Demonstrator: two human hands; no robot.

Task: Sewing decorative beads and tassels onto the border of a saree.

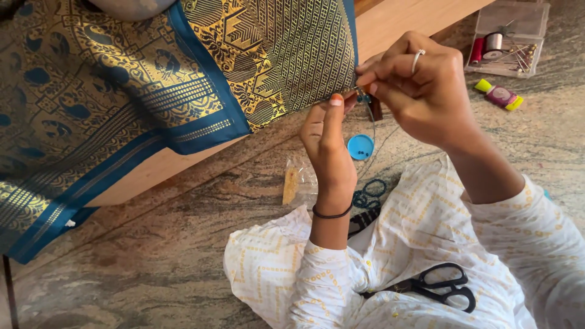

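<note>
A clear plastic box [510,38] stands on the stone floor at upper right, well beyond the right hand's pinch; it is rectangular, lidless from this view, and holds a red spool, a white spool and thin sticks. Just below it, on the floor, lies a small flat package [499,95], pink in the middle with yellow-green ends. Below the pinch, beside the left wrist, lies a clear plastic bag [297,181] with a golden-tan filling. No signs or screens are visible.
</note>
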